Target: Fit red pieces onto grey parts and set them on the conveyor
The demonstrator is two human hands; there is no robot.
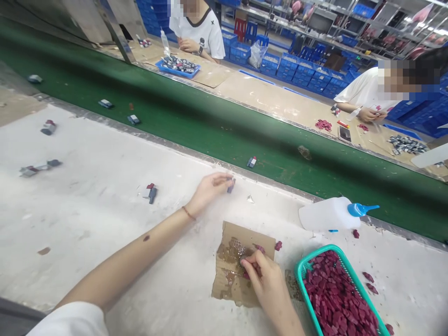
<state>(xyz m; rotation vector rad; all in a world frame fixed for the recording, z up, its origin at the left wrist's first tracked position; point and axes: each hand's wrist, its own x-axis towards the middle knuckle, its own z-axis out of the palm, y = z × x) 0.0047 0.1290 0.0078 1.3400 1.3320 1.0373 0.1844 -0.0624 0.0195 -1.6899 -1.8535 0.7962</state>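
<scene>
My left hand (213,190) is stretched out near the green belt, its fingers pinched on a small dark blue-grey plastic part (230,186). Over a piece of brown cardboard (233,287) with wet, shiny smears, my right hand (268,275) is closed in a pinch. Its fingertips touch the smeared patch; what they hold is mostly hidden. A dark red piece (259,248) lies by these fingers, and another red piece (278,245) is at the cardboard's right edge. To the right stands a green basket (298,270) full of dark red pieces (338,294).
A white squeeze bottle (324,213) with a blue nozzle lies behind the basket. Assembled grey-and-red parts (151,193) sit on the white table, and more ride the green belt (196,126). Two co-workers sit across it, near a blue tray (178,67) of parts.
</scene>
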